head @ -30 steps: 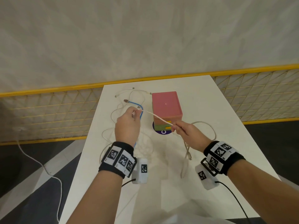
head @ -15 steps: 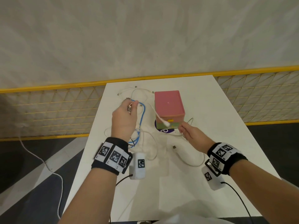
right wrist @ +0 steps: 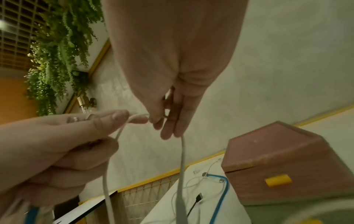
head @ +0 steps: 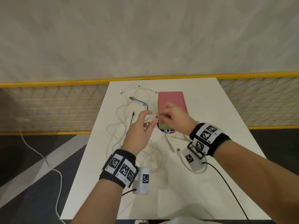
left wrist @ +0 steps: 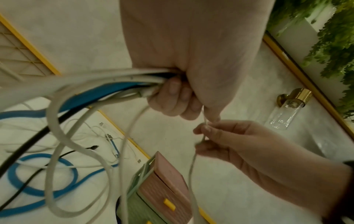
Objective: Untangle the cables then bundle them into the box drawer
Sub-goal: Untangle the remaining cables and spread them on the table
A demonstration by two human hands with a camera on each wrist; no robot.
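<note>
Above the white table, my left hand grips a bunch of white, blue and black cables in its curled fingers and pinches a thin white cable at its fingertips. My right hand meets it in front of the pink box and pinches the same white cable where it folds into a small loop. From that loop two strands hang down. The box drawers look closed, and one has a yellow handle. More cable lies loose on the table, with a blue one and a black one.
White cable ends lie at the far left of the table. A loop with a USB plug lies under my right wrist. A yellow wire fence runs behind the table. Another white cord trails on the floor at left.
My right hand rose from the table in front of the box and moved left to meet the left hand. It now pinches the white cable at the left fingertips. The left hand shifted slightly right.
</note>
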